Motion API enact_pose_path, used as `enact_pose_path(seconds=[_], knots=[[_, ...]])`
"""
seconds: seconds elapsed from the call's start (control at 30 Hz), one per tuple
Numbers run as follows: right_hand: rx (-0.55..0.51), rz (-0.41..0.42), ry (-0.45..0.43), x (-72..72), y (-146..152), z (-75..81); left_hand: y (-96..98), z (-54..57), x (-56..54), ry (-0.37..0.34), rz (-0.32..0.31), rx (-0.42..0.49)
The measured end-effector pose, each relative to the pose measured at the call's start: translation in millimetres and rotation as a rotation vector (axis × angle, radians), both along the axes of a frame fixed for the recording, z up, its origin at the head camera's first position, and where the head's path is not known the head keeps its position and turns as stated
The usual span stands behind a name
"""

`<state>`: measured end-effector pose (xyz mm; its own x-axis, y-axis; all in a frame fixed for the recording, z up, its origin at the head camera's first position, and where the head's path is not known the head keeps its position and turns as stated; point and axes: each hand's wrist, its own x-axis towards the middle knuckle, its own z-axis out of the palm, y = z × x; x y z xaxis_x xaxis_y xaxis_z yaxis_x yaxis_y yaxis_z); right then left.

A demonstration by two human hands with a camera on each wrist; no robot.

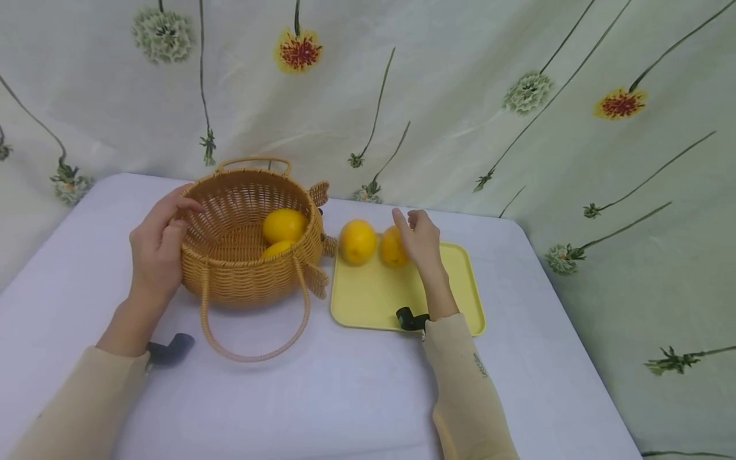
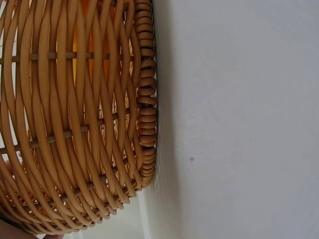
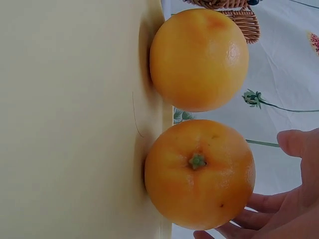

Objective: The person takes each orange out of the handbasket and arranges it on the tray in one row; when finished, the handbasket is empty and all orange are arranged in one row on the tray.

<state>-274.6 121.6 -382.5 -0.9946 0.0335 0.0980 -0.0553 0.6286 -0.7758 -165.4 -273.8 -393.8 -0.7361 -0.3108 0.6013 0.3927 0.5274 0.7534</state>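
My left hand grips the left rim of a wicker basket, with fingers over the edge. Inside the basket lie two yellow-orange fruits, one partly hidden by the near rim. Its woven side fills much of the left wrist view. On the yellow tray sit two oranges, the left one near the basket. Over the right orange, which shows a green stem end, hovers my right hand. The right thumb stands apart from that orange, while the other fingers reach around its far side.
One basket handle hangs down onto the white tabletop, and the other handle stands up at the back. Woven fin-like pieces stick out from the basket's right side. A floral cloth hangs behind the table.
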Motion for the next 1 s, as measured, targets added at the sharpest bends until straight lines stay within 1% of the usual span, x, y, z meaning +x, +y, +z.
enact_pose_path(seconds=[0.2, 0.43, 0.67, 0.87, 1.0], knots=[[-0.016, 0.014, 0.015, 0.0, -3.4, 0.1, -0.4, 0.5, 0.5, -0.009, 0.001, 0.0], [0.001, 0.046, 0.033, -1.4, -5.8, -1.5, -0.8, 2.0, 1.8, -0.017, 0.009, -0.003], [-0.005, 0.045, 0.063, -3.6, -7.5, -0.5, -0.5, 2.3, -1.1, -0.002, -0.001, -0.007], [-0.024, 0.053, 0.092, -0.7, -11.2, 0.0, -1.2, 0.3, -1.4, 0.004, -0.001, -0.006], [-0.035, 0.068, 0.115, 1.6, -14.9, 0.4, -2.4, -0.9, -0.3, -0.004, -0.004, -0.007]])
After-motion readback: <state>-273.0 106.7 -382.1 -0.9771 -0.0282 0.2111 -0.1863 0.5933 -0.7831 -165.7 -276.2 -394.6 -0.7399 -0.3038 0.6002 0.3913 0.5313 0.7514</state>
